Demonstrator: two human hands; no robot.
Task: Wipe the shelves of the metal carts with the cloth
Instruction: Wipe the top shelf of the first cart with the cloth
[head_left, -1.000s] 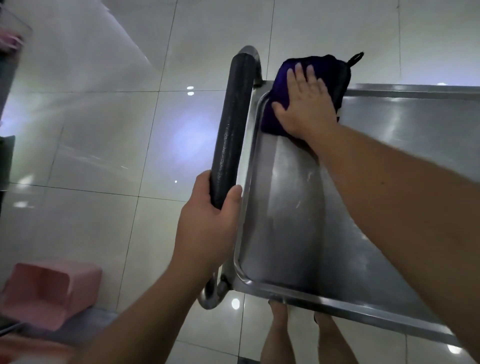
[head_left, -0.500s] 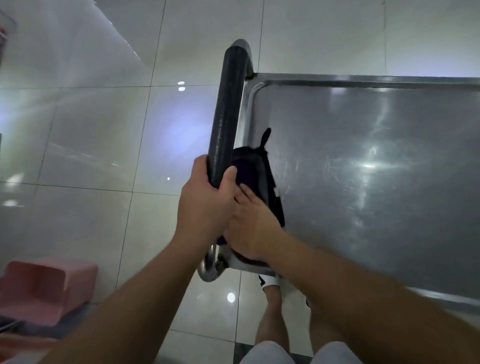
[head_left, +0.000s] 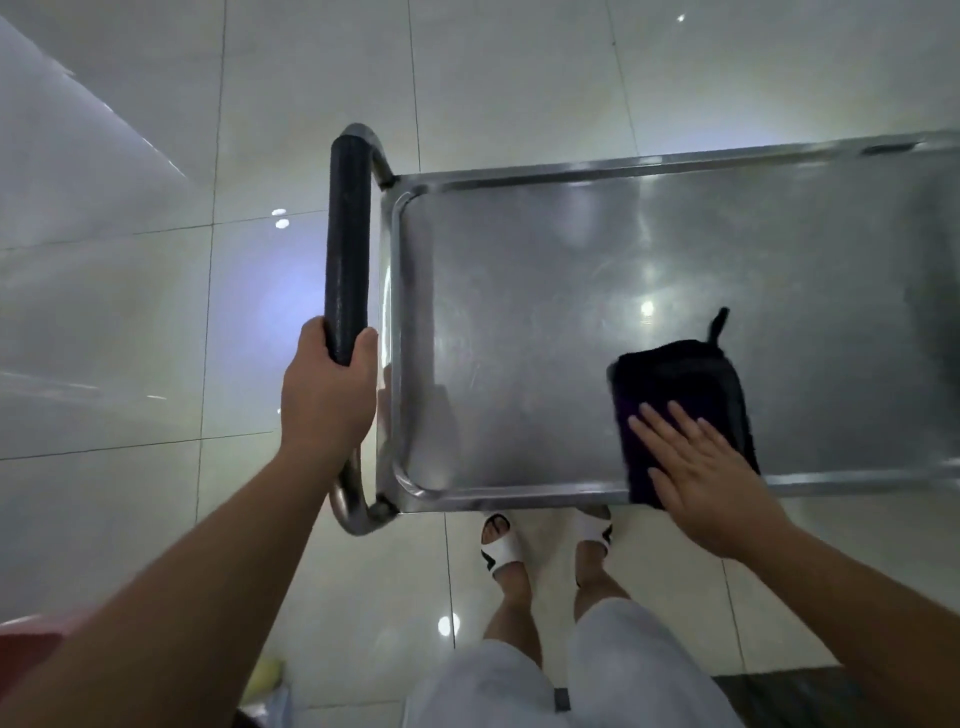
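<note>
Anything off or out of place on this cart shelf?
Nothing stands out. The right hand lies flat on the dark cloth at the near rim of the metal shelf, the cloth slightly overhanging that rim. The left hand grips the black handle. No spills or visible damage.

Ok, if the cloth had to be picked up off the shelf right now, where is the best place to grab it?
Probably the small loop sticking out at the far corner of the cloth, pinched from above. It stands clear of the folded pad, which lies flat on the shelf under the flat right hand. Alternatively, grasp the uncovered far edge.
</note>
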